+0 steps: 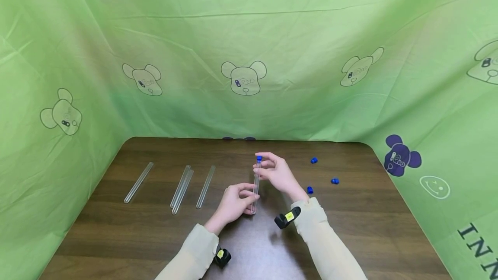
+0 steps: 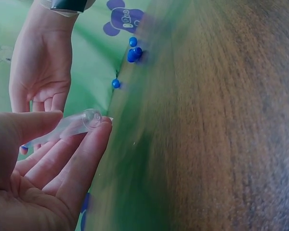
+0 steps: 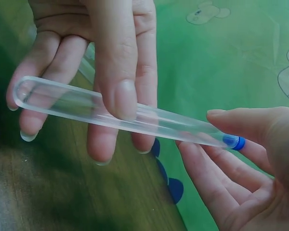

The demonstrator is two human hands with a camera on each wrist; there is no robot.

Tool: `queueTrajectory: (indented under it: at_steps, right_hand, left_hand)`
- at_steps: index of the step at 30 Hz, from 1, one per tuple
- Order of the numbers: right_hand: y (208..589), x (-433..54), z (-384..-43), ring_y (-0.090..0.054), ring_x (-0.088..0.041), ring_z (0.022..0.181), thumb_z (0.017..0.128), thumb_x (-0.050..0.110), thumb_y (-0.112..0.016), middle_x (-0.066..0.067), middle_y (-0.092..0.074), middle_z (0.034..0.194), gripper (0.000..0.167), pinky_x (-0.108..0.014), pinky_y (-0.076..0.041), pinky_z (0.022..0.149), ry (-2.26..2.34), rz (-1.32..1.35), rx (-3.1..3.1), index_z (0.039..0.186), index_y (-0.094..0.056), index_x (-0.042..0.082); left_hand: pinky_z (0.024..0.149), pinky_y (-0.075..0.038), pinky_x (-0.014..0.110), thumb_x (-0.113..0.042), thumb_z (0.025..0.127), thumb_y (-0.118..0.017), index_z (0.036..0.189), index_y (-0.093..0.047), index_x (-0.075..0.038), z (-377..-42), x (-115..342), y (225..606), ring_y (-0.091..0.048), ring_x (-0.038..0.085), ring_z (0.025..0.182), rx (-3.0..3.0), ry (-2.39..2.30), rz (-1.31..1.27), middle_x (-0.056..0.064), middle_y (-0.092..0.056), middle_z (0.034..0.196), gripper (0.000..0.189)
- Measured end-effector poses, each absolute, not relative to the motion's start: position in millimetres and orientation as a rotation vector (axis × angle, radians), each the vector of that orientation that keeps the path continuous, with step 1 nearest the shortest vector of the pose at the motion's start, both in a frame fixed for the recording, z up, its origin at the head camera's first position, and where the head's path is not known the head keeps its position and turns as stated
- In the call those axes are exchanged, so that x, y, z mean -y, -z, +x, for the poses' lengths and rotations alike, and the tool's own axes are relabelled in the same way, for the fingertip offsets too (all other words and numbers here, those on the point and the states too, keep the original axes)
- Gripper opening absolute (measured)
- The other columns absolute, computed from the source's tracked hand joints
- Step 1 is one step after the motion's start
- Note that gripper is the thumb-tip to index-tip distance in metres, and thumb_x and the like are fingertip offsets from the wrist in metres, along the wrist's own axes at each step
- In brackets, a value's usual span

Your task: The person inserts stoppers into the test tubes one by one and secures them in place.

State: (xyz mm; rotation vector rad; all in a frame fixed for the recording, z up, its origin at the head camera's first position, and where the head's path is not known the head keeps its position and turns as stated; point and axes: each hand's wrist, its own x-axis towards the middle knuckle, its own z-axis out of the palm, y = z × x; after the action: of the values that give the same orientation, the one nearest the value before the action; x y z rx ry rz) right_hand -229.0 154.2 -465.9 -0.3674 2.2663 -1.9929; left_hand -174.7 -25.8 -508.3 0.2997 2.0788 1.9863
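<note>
A clear test tube [image 1: 256,185] is held tilted upright above the wooden table, its rounded closed end low and its blue stopper [image 1: 259,158] at the top. My left hand [image 1: 233,202] pinches the lower part of the tube, the thumb lying across one side and the fingers [image 3: 102,143] behind it. Around the upper end is my right hand [image 1: 278,175], with thumb and fingers on either side of the tube just below the stopper. One of its fingers reaches beside the stopper in the right wrist view. The stopper sits in the tube's mouth.
To the left on the table [image 1: 116,237] lie several clear test tubes: one far left [image 1: 138,182], a close pair [image 1: 182,189], and another single tube [image 1: 205,187]. Three loose blue stoppers [image 1: 335,181] lie to the right. A green cloth [image 1: 241,111] hangs behind and at both sides.
</note>
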Motion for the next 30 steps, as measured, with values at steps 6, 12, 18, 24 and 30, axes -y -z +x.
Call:
queueTrajectory:
  at_steps: [6, 12, 18, 24, 30]
  right_hand:
    - [467.2, -153.3, -227.5, -0.072, -0.038, 0.092, 0.092, -0.009, -0.068, -0.036, -0.065, 0.111, 0.051, -0.041, -0.060, 0.073, 1.983, -0.338, -2.261, 0.140, -0.055, 0.001]
    - [468.8, -153.2, -226.7, -0.072, -0.035, 0.090, 0.092, -0.008, -0.068, -0.036, -0.064, 0.114, 0.053, -0.042, -0.060, 0.073, 1.982, -0.336, -2.265, 0.142, -0.054, 0.002]
    - [470.5, -154.1, -227.6, -0.072, -0.039, 0.091, 0.092, -0.010, -0.068, -0.037, -0.064, 0.114, 0.052, -0.041, -0.060, 0.072, 2.020, -0.304, -2.256, 0.141, -0.053, 0.000]
    - [471.8, -154.3, -227.7, -0.067, -0.052, 0.097, 0.092, -0.013, -0.065, -0.038, -0.063, 0.114, 0.051, -0.041, -0.060, 0.073, 2.058, -0.299, -2.239, 0.140, -0.052, -0.003]
    - [470.7, -154.1, -226.9, -0.070, -0.044, 0.093, 0.093, -0.010, -0.066, -0.033, -0.067, 0.110, 0.050, -0.041, -0.060, 0.073, 2.028, -0.326, -2.267, 0.140, -0.052, -0.001]
  left_hand:
    - [0.057, -0.059, 0.035, -0.003, 0.093, -0.072, 0.123, -0.065, 0.007, -173.3, 26.1, 506.6, -0.071, 0.023, 0.061, -2.086, -1.982, 0.299, 0.024, -0.073, 0.098, 0.033]
    - [0.057, -0.059, 0.035, -0.002, 0.093, -0.072, 0.123, -0.065, 0.007, -172.3, 25.5, 506.5, -0.071, 0.022, 0.061, -2.088, -1.988, 0.295, 0.025, -0.073, 0.097, 0.032]
    - [0.058, -0.060, 0.035, -0.001, 0.091, -0.073, 0.125, -0.065, 0.007, -172.1, 24.3, 506.9, -0.071, 0.021, 0.063, -2.102, -1.982, 0.293, 0.021, -0.074, 0.094, 0.036]
    - [0.060, -0.059, 0.033, 0.003, 0.088, -0.075, 0.126, -0.065, 0.007, -172.4, 23.4, 506.5, -0.072, 0.018, 0.067, -2.141, -1.955, 0.305, 0.012, -0.076, 0.090, 0.040]
    - [0.059, -0.059, 0.033, 0.004, 0.089, -0.074, 0.127, -0.063, 0.008, -171.9, 23.2, 505.6, -0.069, 0.016, 0.065, -2.140, -1.958, 0.314, 0.015, -0.075, 0.092, 0.040]
